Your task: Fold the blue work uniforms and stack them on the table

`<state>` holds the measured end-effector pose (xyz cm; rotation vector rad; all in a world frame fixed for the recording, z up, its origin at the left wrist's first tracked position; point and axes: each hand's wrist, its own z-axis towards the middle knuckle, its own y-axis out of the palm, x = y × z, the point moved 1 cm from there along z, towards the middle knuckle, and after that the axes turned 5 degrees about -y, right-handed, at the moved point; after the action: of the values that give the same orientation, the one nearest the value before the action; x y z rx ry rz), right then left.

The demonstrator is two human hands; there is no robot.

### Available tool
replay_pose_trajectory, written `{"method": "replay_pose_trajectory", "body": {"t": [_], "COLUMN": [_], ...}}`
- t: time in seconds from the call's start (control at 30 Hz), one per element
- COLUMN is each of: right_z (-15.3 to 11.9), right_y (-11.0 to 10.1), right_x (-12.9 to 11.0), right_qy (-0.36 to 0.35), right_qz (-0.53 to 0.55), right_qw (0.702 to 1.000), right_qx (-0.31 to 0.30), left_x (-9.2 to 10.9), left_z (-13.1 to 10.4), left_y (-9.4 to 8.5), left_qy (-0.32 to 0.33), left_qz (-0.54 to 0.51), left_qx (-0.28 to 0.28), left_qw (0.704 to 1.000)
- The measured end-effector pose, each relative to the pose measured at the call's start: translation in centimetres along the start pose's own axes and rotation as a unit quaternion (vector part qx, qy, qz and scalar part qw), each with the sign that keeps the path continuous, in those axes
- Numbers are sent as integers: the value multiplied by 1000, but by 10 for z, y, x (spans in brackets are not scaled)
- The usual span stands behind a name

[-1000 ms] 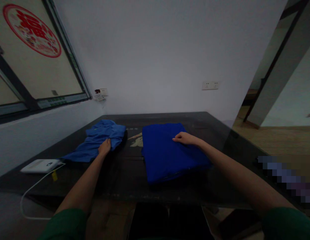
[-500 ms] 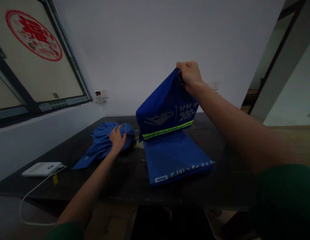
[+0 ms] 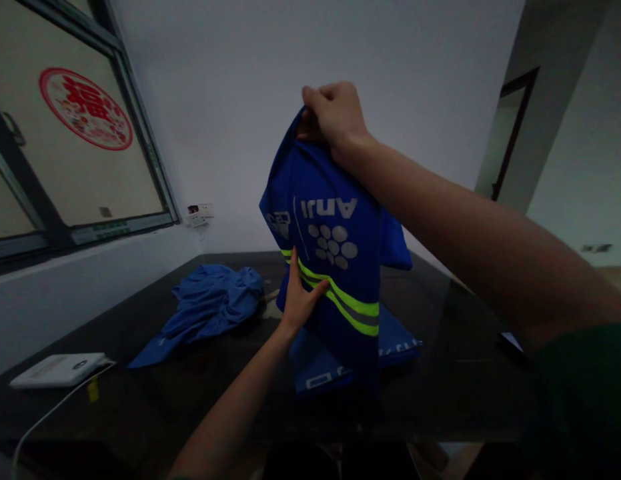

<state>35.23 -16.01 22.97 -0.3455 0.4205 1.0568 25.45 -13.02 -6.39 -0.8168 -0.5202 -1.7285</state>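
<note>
A blue cloth garment (image 3: pixel 335 233) with silver print and a yellow-green reflective stripe hangs upside down in mid-view. My right hand (image 3: pixel 335 117) pinches its upper edge, high above the table. Lower down, my left hand (image 3: pixel 301 297) lies against the stripe with thumb and forefinger spread apart; its other fingers are hidden. Beneath the hanging cloth, a folded blue cloth (image 3: pixel 315 373) with white lettering rests on the dark table. A crumpled blue garment (image 3: pixel 215 300) lies on the left part of the table, touched by neither hand.
At the table's (image 3: pixel 455 373) left end is a white device (image 3: pixel 57 371) with a white cable. Beyond stand a wall with sockets (image 3: pixel 200 212) and a window with a red round sticker (image 3: pixel 86 110). A small flat object (image 3: pixel 513 341) lies at the right.
My left hand has left the crumpled garment and moved right onto the striped one. My right hand has moved up and left, turning and raising the striped garment. The view has shifted slightly.
</note>
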Motion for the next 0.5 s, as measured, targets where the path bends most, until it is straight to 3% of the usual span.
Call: {"method": "replay_pose_trajectory", "body": {"t": [0.1, 0.2, 0.37, 0.5], "right_z": [-21, -37, -39, -37], "right_y": [13, 17, -13, -34], "right_x": [14, 27, 33, 28], "right_qy": [23, 39, 44, 37], "right_qz": [8, -4, -16, -32], "right_qw": [1000, 999, 999, 999], "right_qx": [-15, -35, -7, 22], "left_x": [-12, -21, -24, -31], "left_z": [-15, -24, -40, -76], "left_y": [24, 35, 27, 19], "left_qy": [-64, -100, -88, -87], "left_qz": [-57, -41, -14, 112], "left_qx": [0, -12, -123, -226], "left_qw": [996, 994, 988, 964]}}
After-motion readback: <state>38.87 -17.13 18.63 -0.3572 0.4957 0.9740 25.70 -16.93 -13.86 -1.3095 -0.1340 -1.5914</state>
